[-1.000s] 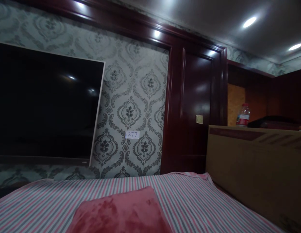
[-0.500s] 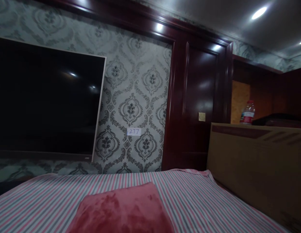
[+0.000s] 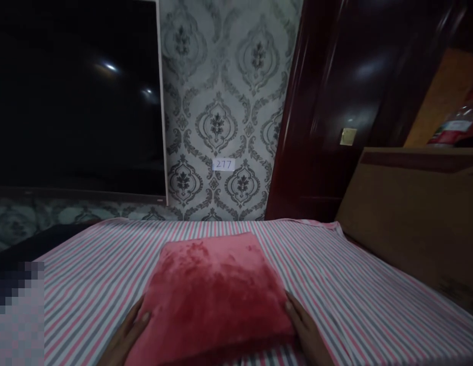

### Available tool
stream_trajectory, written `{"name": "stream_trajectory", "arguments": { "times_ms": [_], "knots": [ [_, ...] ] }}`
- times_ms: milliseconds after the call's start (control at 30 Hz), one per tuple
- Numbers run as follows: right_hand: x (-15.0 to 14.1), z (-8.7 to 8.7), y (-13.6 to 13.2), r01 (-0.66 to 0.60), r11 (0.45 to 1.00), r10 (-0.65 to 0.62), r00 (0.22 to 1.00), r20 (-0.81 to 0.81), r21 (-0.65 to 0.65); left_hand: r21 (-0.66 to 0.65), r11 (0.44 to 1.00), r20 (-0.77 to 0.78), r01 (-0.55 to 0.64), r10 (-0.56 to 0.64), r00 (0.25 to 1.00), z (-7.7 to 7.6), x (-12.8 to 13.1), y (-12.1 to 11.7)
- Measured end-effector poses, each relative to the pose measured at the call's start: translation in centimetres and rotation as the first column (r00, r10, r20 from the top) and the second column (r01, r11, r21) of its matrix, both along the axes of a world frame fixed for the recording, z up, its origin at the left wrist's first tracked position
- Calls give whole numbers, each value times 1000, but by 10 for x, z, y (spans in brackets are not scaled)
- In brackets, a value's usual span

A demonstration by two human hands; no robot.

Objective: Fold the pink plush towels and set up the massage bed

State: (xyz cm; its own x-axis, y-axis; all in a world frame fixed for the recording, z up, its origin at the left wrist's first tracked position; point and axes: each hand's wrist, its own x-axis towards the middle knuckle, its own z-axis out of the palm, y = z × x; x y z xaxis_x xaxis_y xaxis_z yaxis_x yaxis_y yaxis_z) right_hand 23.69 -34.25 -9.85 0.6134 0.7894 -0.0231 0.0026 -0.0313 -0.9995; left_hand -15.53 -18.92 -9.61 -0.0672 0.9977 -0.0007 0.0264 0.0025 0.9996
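Observation:
A red plush cushion [image 3: 217,290], flat and nearly square, lies on a striped cloth [image 3: 328,290] of pink, grey and white. Its near edge looks slightly raised, with stripes showing beneath. At the left side my left hand [image 3: 125,330] grips it, thumb over the top face and fingers along the edge. My right hand [image 3: 307,328] grips the opposite side, its fingers partly hidden against the edge. Both hands enter from the bottom of the view.
Beyond the cloth stands a patterned wall with a paper label [image 3: 223,164] reading 277. A television [image 3: 76,101] hangs at the left. On the right, a large cardboard box [image 3: 415,213] borders the cloth, with a bottle [image 3: 455,127] on top. Dark wood panelling [image 3: 316,127] rises behind.
The view has tilted down, so more of the cushion and cloth shows. Both my hands have come into view at the cushion's sides.

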Motion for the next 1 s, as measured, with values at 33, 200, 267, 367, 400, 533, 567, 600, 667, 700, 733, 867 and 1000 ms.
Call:
{"name": "stream_trajectory", "arguments": {
  "times_ms": [33, 200, 267, 367, 400, 533, 567, 600, 667, 700, 733, 867, 1000],
  "knots": [
    [-2, 4, -2, -1, 1000, 0, 1000, -7, -20, -7, 1000, 16, -6, 6, 1000, 3, 2, -2],
    [-10, 22, -10, 10, 1000, -10, 999, -34, -14, -226, 971, 186, 82, -40, 982, 32, 19, -15],
    [-10, 23, -10, 8, 1000, -7, 999, -53, 16, -273, 957, 232, 94, -29, 972, 43, 24, -19],
    [-8, 21, -7, -10, 1000, 13, 995, -101, 29, -257, 961, 263, 100, -30, 964, 52, 28, -23],
    [-7, 21, -6, -20, 999, 23, 993, -113, 28, -254, 961, 272, 107, -35, 962, 54, 28, -23],
    [-7, 26, 2, -65, 998, 68, 986, -155, 23, -209, 952, 314, 225, -152, 937, 59, 28, -24],
    [-7, 28, 4, -83, 996, 86, 981, -174, 26, -188, 946, 311, 264, -198, 930, 61, 28, -24],
    [-8, 31, 6, -99, 995, 104, 976, -192, 33, -172, 940, 301, 295, -235, 924, 64, 29, -24],
    [-7, 37, 9, -113, 992, 123, 968, -221, 57, -148, 936, 278, 320, -271, 921, 69, 31, -26],
    [-6, 41, 10, -109, 991, 123, 966, -225, 72, -134, 940, 273, 314, -269, 924, 72, 32, -28],
    [-4, 44, 10, -101, 991, 119, 967, -224, 90, -120, 948, 275, 296, -254, 927, 74, 34, -30],
    [6, 50, 7, -26, 990, 59, 970, -237, 141, -123, 963, 330, 239, -187, 925, 73, 40, -42],
    [10, 37, -2, -17, 998, 37, 950, -311, 66, -221, 942, 362, 251, -160, 918, 61, 42, -50]
  ]
}}
